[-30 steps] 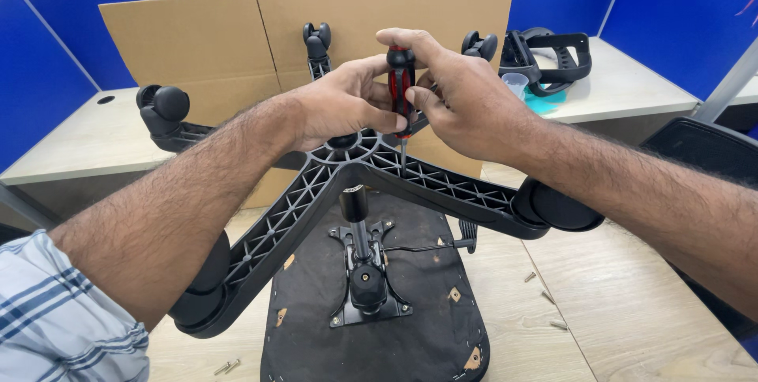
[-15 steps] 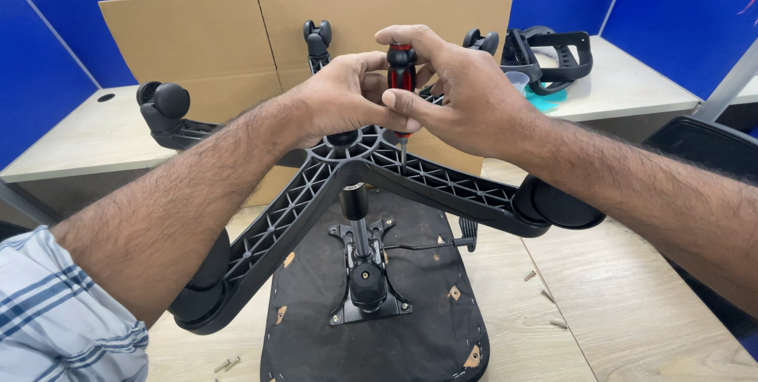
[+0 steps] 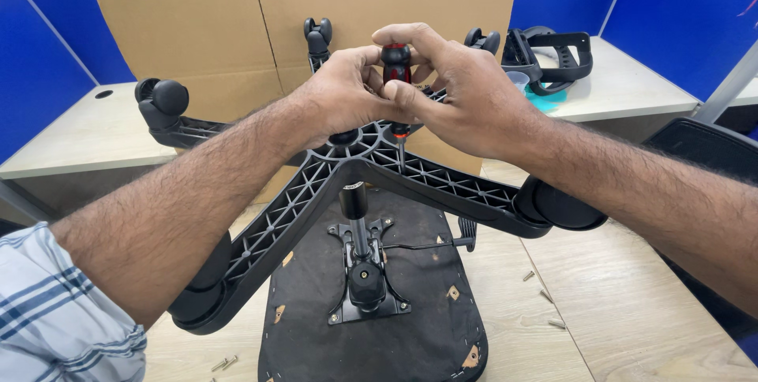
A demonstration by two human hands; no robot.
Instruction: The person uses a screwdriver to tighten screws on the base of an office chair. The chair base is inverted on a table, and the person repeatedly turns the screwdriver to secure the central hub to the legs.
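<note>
Since a moment ago both hands have closed tighter round the red-and-black-handled screwdriver (image 3: 395,74), now upright over the hub of the black plastic five-armed chair base (image 3: 347,184). The left hand (image 3: 341,90) and right hand (image 3: 462,94) both grip its handle. The base stands over the upturned black seat pad (image 3: 410,327) on the wooden bench (image 3: 632,311), where loose screws (image 3: 545,297) lie right. A brown cardboard sheet (image 3: 237,34) walls the far side.

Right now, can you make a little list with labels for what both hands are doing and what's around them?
left hand: grips the screwdriver
right hand: grips the screwdriver too, fingers over its top
screwdriver: red and black, upright, tip down at the base hub
base: black star-shaped chair base with wheels, upside down
seat: black, underside up, below the base
screws: loose on the table
cardboard: stands behind
</note>
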